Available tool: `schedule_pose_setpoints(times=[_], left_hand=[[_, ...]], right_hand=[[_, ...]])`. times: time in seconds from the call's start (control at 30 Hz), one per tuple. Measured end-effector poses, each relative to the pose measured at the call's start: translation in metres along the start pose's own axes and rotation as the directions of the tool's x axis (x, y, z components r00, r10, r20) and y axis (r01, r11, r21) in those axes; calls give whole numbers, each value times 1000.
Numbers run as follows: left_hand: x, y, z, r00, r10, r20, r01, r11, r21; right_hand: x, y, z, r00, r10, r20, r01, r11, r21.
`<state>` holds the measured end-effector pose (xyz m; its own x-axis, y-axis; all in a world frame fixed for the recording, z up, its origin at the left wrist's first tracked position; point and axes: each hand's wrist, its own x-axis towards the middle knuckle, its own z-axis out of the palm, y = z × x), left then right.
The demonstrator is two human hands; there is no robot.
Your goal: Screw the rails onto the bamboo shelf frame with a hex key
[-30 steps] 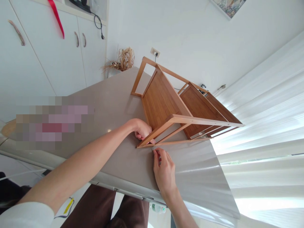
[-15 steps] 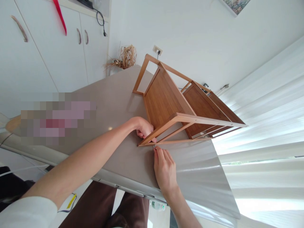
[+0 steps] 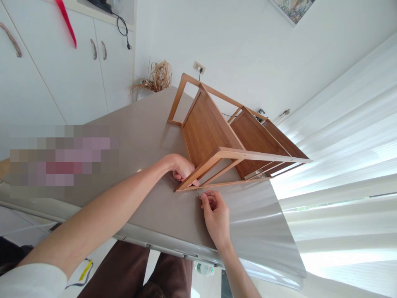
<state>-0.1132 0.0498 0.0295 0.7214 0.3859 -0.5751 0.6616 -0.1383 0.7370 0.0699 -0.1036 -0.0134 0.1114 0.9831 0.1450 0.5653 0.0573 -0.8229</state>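
A wooden shelf rack (image 3: 206, 128) lies on its side on the grey tabletop, its frame slanting away from me to the right. My left hand (image 3: 183, 170) reaches behind the rack's near end. Its fingers are curled, with fingertips against the lower rail; the slanted frame piece hides part of it. My right hand (image 3: 216, 215) is just in front of that rail, thumb and forefinger pinched on a small hex key (image 3: 199, 195). The key's thin bent end points toward the rail. Whether it touches the wood I cannot tell.
The grey table (image 3: 149, 124) runs under the rack to its near edge by my legs. A blurred patch (image 3: 62, 161) covers things at the left. Dried plants (image 3: 161, 76) stand behind, white cabinets (image 3: 46, 49) at left, curtains (image 3: 341, 165) at right. A plastic bottle (image 3: 204, 269) is below.
My right hand has drawn slightly back from the rail and its fingers have shifted on the hex key. My left hand stays at the rail. The whole view has shifted a little.
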Motion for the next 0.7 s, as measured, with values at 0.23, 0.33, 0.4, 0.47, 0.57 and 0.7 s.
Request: schedule_pose_setpoints(times=[0.23,0.33,0.4,0.47,0.57,0.7], left_hand=[[1,-1,-1,1000,5,6,-6,1000,14],[5,-5,-2,1000,18,22,-18,1000,9],[7,-7,-2,999,24,34,-24,1000,2],[7,-8,-3,999,27,42,-27,1000,0],[6,-7,-4,997,47,55,-47,999,7],[5,-7,-4,995,73,63,-74,997,10]], right_hand=[[-3,4,6,976,-217,-33,203,949,-241],[-2,5,6,943,-333,4,313,882,-353],[-2,6,5,893,-446,65,421,774,-473],[-4,6,5,832,-537,137,506,637,-581],[-6,5,5,787,-590,180,542,521,-659],[-7,3,5,800,-582,146,513,537,-670]])
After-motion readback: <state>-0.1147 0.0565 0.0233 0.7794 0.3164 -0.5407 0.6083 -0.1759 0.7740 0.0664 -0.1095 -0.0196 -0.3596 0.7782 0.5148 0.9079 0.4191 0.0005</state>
